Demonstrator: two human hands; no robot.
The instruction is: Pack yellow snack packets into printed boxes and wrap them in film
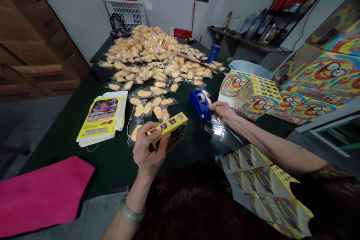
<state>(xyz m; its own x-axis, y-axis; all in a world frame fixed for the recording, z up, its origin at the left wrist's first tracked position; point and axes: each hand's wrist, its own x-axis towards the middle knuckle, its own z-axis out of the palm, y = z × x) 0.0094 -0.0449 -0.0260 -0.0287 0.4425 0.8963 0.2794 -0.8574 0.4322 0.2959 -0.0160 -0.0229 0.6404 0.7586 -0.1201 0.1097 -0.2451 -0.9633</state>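
My left hand (149,150) is closed around a small yellow printed box (173,129), thumb and fingers on opposite sides. It is held tilted above the near part of the dark green table. My right hand (223,111) pinches at the front end of a blue tape dispenser (198,103), where the tape comes off its roll; the tape between the fingertips is barely visible. Just beyond the box lie several clear packets with pale yellow oval pieces (157,112). Left of them rests a stack of flattened yellow cartons (102,116).
A large heap of the same packets (154,45) covers the far table. Printed yellow boxes (258,95) are stacked at right, beside a light blue basin (250,68); more boxes (258,183) stand low at my right. A pink panel (46,195) juts in at left. Brown cartons (33,45) line the left wall.
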